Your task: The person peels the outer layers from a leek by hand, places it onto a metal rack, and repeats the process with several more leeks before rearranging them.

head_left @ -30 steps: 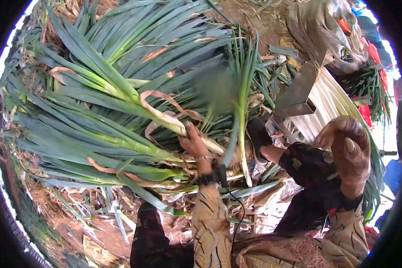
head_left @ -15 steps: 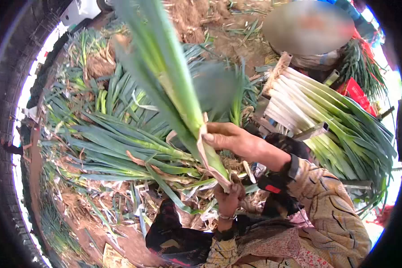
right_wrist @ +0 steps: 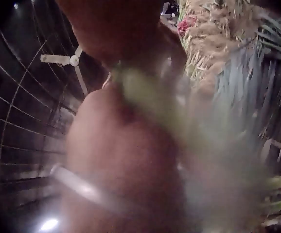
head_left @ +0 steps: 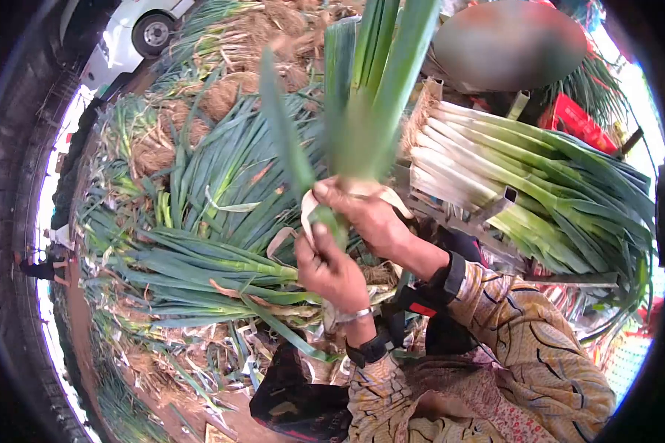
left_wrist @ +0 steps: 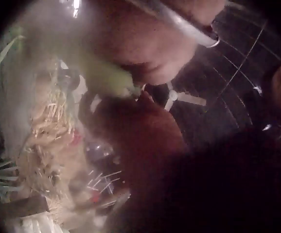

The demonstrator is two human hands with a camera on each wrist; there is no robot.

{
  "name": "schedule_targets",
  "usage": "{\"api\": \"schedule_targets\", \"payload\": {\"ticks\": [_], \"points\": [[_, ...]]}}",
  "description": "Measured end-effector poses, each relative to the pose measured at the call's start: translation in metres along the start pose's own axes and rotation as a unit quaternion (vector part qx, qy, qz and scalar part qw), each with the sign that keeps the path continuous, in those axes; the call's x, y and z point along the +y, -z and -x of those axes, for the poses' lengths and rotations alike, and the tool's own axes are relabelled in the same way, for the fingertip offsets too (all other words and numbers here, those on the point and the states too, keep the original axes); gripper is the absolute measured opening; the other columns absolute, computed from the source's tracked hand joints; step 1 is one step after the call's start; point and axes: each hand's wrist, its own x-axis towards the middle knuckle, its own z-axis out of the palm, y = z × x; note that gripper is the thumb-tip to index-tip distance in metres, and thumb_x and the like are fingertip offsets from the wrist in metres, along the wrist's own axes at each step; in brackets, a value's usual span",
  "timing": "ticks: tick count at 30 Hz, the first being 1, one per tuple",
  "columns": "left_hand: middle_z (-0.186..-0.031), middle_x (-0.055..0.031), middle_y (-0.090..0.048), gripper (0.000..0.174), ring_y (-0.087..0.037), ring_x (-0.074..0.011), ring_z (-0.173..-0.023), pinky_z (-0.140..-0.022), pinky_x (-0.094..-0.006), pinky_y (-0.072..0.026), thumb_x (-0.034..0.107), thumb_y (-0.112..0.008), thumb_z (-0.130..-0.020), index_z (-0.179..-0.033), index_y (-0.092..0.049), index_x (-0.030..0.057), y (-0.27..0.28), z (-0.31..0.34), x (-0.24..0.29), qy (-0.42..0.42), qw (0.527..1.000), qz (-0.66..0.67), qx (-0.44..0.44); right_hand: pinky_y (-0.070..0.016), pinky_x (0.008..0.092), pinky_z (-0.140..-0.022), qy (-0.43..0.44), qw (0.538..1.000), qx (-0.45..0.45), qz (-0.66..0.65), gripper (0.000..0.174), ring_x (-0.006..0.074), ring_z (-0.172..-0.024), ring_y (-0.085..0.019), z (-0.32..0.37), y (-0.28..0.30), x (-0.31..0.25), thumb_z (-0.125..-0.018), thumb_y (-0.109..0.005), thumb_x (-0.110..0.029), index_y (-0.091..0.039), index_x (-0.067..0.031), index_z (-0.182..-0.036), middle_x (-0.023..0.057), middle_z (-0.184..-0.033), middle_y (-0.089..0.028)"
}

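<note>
A leek stands upright between the two hands, its green leaves [head_left: 406, 59] fanning past the top of the head view. My left hand [head_left: 334, 275], with a metal bracelet at its wrist, grips the lower stalk [head_left: 331, 221], thumb on top. Just above it and to the right, my right hand [head_left: 373, 225] pinches a pale outer layer of the same stalk between thumb and fingers. One blade [head_left: 284, 133] bends away to the left. Both wrist views are dark and blurred; the left one shows green stalk [left_wrist: 104, 77] between the hands. The root end is hidden.
Untrimmed leeks [head_left: 207, 258] lie piled at left, with dry roots [head_left: 233, 92] behind. Trimmed white leeks [head_left: 480, 151] rest at right on a metal frame [head_left: 495, 207]. A red packet [head_left: 580, 122] lies beyond them. A white vehicle [head_left: 118, 44] stands at upper left.
The leek has swung from leaning left to upright. Both hands have come closer together, the left one moving up and the right one left. The head view has shifted, showing a vehicle.
</note>
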Motion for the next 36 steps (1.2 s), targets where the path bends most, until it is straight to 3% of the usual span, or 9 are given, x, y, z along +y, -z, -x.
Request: {"api": "schedule_targets", "payload": {"ticks": [3, 6, 14, 16, 19, 23, 29, 33, 36], "points": [[-0.059, -0.0005, -0.045, 0.035, -0.044, -0.0149, -0.051, -0.051, -0.0282, -0.0373, 0.033, -0.049, -0.094, -0.082, -0.051, 0.0001, -0.009, 0.01, 0.024, 0.171, 0.919, 0.332, 0.126, -0.0445, 0.0242, -0.059, -0.011, 0.988, 0.13, -0.084, 0.024, 0.0086, -0.071, -0.051, -0.006, 0.006, -0.006, -0.086, -0.063, -0.028, -0.054, -0.0078, -0.094, -0.0019, -0.082, -0.053], [-0.051, 0.0038, -0.028, 0.039, -0.026, -0.0086, -0.043, -0.046, -0.0259, -0.0288, 0.035, -0.039, -0.098, -0.067, -0.031, 0.0119, 0.042, 0.012, 0.004, 0.211, 0.84, 0.492, -0.083, -0.0428, 0.0228, -0.049, -0.045, 0.98, 0.137, -0.137, 0.023, 0.0083, -0.063, -0.049, -0.007, 0.012, -0.014, -0.084, -0.065, -0.024, -0.051, -0.0097, -0.094, -0.0017, -0.077, -0.05], [-0.063, 0.0001, -0.04, 0.028, -0.038, -0.0096, -0.05, -0.045, -0.0242, -0.0328, 0.033, -0.047, -0.092, -0.096, -0.05, 0.0054, 0.265, 0.045, 0.022, 0.161, 0.981, 0.069, 0.083, -0.0402, 0.0221, -0.044, -0.04, 0.909, 0.062, -0.411, 0.016, 0.0111, -0.062, -0.046, -0.034, 0.032, 0.002, -0.088, -0.057, -0.012, -0.047, -0.0028, -0.096, 0.0018, -0.073, -0.047], [-0.074, -0.0102, -0.061, 0.047, -0.058, -0.0183, -0.057, -0.047, -0.0283, -0.0494, 0.04, -0.051, -0.09, -0.114, -0.051, 0.0003, 0.337, 0.048, 0.03, 0.18, 0.949, 0.007, 0.259, -0.0406, 0.0228, -0.044, -0.019, 0.918, 0.13, -0.373, 0.016, 0.0121, -0.063, -0.046, -0.034, 0.031, -0.011, -0.088, -0.056, -0.01, -0.044, -0.003, -0.096, 0.0031, -0.074, -0.046], [-0.06, 0.0063, -0.039, 0.021, -0.035, -0.0048, -0.048, -0.041, -0.02, -0.0283, 0.027, -0.051, -0.091, -0.097, -0.053, 0.0076, 0.449, 0.034, 0.007, 0.242, 0.873, -0.005, 0.424, -0.0406, 0.0235, -0.045, 0.024, 0.876, 0.068, -0.477, 0.015, 0.0141, -0.065, -0.045, -0.039, 0.041, -0.005, -0.089, -0.052, -0.007, -0.04, -0.0027, -0.097, 0.0055, -0.076, -0.045], [-0.067, 0.0034, -0.045, 0.023, -0.042, -0.0068, -0.055, -0.047, -0.0213, -0.034, 0.024, -0.055, -0.088, -0.103, -0.053, 0.0058, 0.553, 0.036, -0.047, 0.24, 0.793, -0.372, 0.419, -0.0403, 0.0232, -0.047, 0.045, 0.855, 0.0, -0.517, 0.024, 0.0139, -0.067, -0.044, -0.03, 0.042, -0.002, -0.086, -0.053, -0.006, -0.044, -0.0025, -0.108, 0.005, -0.077, -0.044], [-0.078, -0.0009, -0.053, 0.033, -0.051, -0.0097, -0.066, -0.056, -0.0233, -0.0426, 0.018, -0.062, -0.084, -0.112, -0.052, 0.0031, 0.377, -0.035, -0.02, 0.203, 0.96, -0.173, 0.088, -0.0436, 0.0261, -0.054, 0.02, 0.903, -0.107, -0.415, 0.037, 0.0141, -0.071, -0.048, -0.015, 0.023, -0.006, -0.085, -0.056, -0.01, -0.046, -0.0081, -0.121, 0.0069, -0.089, -0.053], [-0.085, -0.0038, -0.059, 0.041, -0.058, -0.0116, -0.074, -0.062, -0.0246, -0.0483, 0.015, -0.066, -0.081, -0.118, -0.052, 0.0013, 0.196, -0.055, -0.015, 0.279, 0.934, -0.032, -0.221, -0.05, 0.0399, -0.078, 0.006, 0.928, -0.177, -0.328, 0.049, 0.0202, -0.092, -0.054, -0.009, 0.009, -0.009, -0.084, -0.058, -0.015, -0.042, -0.0034, -0.129, 0.0103, -0.104, -0.055], [-0.1, -0.0095, -0.062, 0.051, -0.06, -0.0189, -0.089, -0.078, -0.0309, -0.0475, 0.02, -0.066, -0.084, -0.125, -0.046, -0.003, 0.113, -0.059, -0.028, -0.158, 0.878, -0.178, -0.417, -0.0425, 0.0417, -0.094, 0.018, 0.95, -0.163, -0.266, 0.053, 0.0199, -0.102, -0.054, -0.005, 0.003, -0.008, -0.081, -0.061, -0.018, -0.045, 0.0001, -0.128, 0.0111, -0.121, -0.053]]}}
